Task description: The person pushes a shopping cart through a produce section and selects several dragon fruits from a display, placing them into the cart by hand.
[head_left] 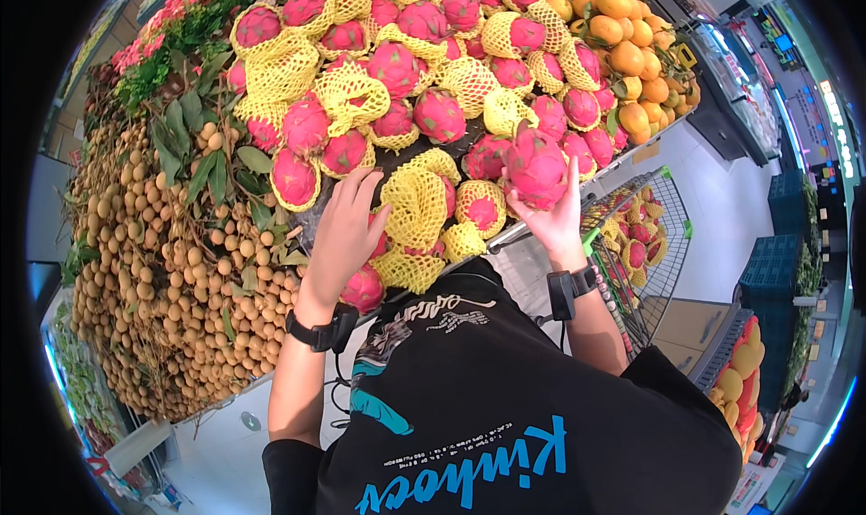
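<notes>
While the right hand (557,222) grips it from the near side, a bare dragon fruit (537,168) is held up at the near right part of the fruit display, just short of the pile. Its skin is magenta, rounded in outline and broken by small pointed scales. The right hand is curled about the lower part of the fruit, with digits against its left and right sides.

To the left, the left hand (345,222) is loosely spread, back uppermost, thumb apart from the fingers, over the near left edge of the pile. Whether its fingertips touch fruit cannot be told. Between the hands lies crumpled yellow foam netting (413,199), soft and open-meshed, partly covering fruit. Beside it, a netted dragon fruit (481,210) shows pink through the mesh.

Beyond, the dragon fruit pile (442,114) mixes bare and sleeved pieces. Smooth, round orange citrus (629,59) borders it at far right. Small tan longans (171,271) form a grainy bank at left, with flat green leaves (192,105) along its far side and pink flowers (167,32) farther off.

At right stands a wire shopping cart (675,216) with green plastic trim, loaded with netted fruit. Black wristbands (317,335) carrying boxy units encircle both wrists.
</notes>
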`<state>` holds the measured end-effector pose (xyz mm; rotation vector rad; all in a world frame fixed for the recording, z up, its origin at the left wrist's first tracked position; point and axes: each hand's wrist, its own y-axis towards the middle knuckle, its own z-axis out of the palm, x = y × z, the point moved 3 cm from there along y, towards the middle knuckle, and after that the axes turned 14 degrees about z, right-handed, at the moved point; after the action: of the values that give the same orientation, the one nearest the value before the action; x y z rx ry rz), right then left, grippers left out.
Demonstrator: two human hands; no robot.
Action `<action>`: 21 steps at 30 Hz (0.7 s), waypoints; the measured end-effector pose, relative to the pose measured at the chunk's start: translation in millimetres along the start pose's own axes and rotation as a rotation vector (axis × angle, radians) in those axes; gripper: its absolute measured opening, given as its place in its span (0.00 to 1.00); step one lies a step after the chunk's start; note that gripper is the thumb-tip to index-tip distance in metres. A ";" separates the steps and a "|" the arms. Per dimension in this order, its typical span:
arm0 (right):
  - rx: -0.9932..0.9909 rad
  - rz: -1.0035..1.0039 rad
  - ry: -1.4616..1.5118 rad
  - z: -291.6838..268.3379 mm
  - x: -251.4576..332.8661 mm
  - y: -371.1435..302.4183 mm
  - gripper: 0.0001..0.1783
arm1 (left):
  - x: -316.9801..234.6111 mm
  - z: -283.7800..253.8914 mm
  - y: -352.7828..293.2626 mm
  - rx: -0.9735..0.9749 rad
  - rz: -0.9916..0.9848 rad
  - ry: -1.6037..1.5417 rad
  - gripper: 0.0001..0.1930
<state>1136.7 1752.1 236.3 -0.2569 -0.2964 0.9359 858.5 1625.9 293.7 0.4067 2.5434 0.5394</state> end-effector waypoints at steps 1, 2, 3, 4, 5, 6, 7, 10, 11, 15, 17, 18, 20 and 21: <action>0.014 0.029 0.043 -2.1 2.5 3.1 0.39 | 3.1 1.7 -2.1 -0.003 -0.007 0.002 0.20; 0.014 0.035 0.040 -4.8 1.9 3.1 0.39 | 5.9 3.0 -4.6 -0.024 -0.014 0.007 0.20; -0.029 -0.002 -0.055 1.0 0.7 1.1 0.40 | 8.6 6.6 -6.2 -0.044 -0.019 0.011 0.19; -0.071 -0.040 -0.151 5.0 0.0 -0.6 0.41 | 10.9 12.3 -7.5 -0.047 -0.023 0.012 0.19; -0.071 -0.037 -0.154 6.2 -1.2 -1.4 0.41 | 12.5 18.7 -8.2 -0.060 -0.029 0.023 0.19; -0.061 -0.057 -0.184 7.7 -2.4 -2.5 0.42 | 13.2 23.3 -8.1 -0.073 -0.034 0.035 0.19; -0.051 -0.077 -0.213 9.2 -3.4 -3.4 0.43 | 12.7 27.8 -6.8 -0.074 -0.037 0.033 0.19; 0.152 0.102 0.058 15.8 -17.9 0.2 0.44 | 17.9 39.6 -4.3 -0.056 -0.110 -0.007 0.22; 0.150 0.104 0.058 14.5 -21.3 1.0 0.44 | 18.9 41.1 -4.4 -0.055 -0.112 -0.008 0.22; 0.208 0.225 0.177 -10.5 -25.6 2.7 0.45 | 19.0 50.3 0.8 0.091 -0.158 -0.013 0.33; 0.192 0.159 -0.028 -23.6 -23.6 -0.5 0.44 | 15.5 58.0 -0.6 0.119 -0.089 0.048 0.35; 0.136 0.225 0.015 -25.0 -24.1 -3.0 0.42 | 16.7 60.7 -2.8 0.138 -0.092 0.027 0.33; 0.166 0.230 0.032 -28.2 -26.0 -4.0 0.42 | 28.0 65.9 -9.6 0.153 -0.113 0.005 0.33; 0.195 0.237 0.045 -28.8 -26.1 -4.2 0.41 | 31.7 65.7 -11.4 0.164 -0.137 -0.018 0.34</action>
<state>1135.5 1725.8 207.4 -0.1351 -0.1333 1.1837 865.1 1647.4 223.4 0.2903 2.5837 0.2762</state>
